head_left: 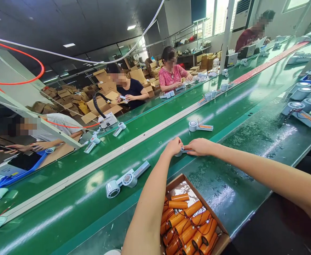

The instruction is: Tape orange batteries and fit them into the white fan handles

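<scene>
In the head view, both my hands are together at the near edge of the green belt. My left hand (174, 146) has its fingers closed around a pale handheld fan (179, 153). My right hand (199, 146) pinches the same fan from the right side. My fingers hide most of it. Just beyond lies another fan (193, 126) with an open handle and an orange strip inside. Below my hands, an open cardboard box (196, 193) holds several orange wired battery cells (183, 226), partly behind my left forearm.
Two fans (129, 179) lie touching on the belt (97, 209) to the left. A pale divider (134, 141) runs along the belt. Several co-workers sit across it. More fans (301, 92) and a co-worker's hand are at the right edge. A post (226, 35) stands beyond.
</scene>
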Available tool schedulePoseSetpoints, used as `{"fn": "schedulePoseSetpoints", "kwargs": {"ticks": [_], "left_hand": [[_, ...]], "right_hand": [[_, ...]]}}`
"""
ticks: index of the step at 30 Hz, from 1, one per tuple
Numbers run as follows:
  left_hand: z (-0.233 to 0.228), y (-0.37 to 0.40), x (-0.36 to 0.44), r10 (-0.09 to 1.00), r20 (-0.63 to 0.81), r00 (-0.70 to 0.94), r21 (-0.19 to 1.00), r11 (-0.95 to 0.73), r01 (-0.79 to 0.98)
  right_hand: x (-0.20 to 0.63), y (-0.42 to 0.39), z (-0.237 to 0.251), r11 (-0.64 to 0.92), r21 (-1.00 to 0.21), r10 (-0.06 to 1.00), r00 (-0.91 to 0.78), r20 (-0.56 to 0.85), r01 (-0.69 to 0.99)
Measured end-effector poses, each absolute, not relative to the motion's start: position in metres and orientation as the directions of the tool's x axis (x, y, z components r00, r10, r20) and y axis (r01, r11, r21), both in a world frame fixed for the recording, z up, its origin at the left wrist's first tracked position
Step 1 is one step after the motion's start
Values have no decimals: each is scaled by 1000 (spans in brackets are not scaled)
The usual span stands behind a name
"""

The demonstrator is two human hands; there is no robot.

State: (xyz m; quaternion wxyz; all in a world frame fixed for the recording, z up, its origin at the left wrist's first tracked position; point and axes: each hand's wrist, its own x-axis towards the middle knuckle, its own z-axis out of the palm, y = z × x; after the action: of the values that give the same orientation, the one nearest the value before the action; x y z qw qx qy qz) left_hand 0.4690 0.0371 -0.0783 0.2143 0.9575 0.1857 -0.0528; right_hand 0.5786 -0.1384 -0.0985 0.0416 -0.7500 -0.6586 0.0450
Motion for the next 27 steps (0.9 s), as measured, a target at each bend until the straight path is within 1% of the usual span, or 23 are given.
{"fn": "schedulePoseSetpoints", "kwargs": {"ticks": [4,8,10,12,16,20,22,24,27], "left_hand": [[-84,35,477,356,-176,918,427,-813,397],[-84,32,483,372,-163,914,442,-800,405],[-84,30,485,374,-153,915,449,-798,401],[-84,27,485,381,-142,914,456,-794,402],[-87,23,487,379,-131,916,476,-787,393],[-88,21,490,382,-130,915,480,-783,395],[-88,20,492,387,-129,913,478,-782,400],[-90,19,495,387,-129,913,478,-783,399],[-94,19,499,384,-128,915,480,-783,396]], "right_hand": [[577,-131,-98,-158,-93,986,153,-61,983],[585,-126,-96,-183,-131,981,173,-82,974],[589,-129,-96,-177,-181,984,168,-64,968],[592,-136,-98,-183,-240,983,185,-14,953],[590,-154,-111,-237,-372,956,283,73,898],[592,-158,-123,-272,-548,912,393,115,791],[598,-159,-126,-285,-634,888,447,107,719],[606,-159,-129,-294,-694,877,475,78,657],[614,-157,-136,-320,-724,869,494,32,610]]}}
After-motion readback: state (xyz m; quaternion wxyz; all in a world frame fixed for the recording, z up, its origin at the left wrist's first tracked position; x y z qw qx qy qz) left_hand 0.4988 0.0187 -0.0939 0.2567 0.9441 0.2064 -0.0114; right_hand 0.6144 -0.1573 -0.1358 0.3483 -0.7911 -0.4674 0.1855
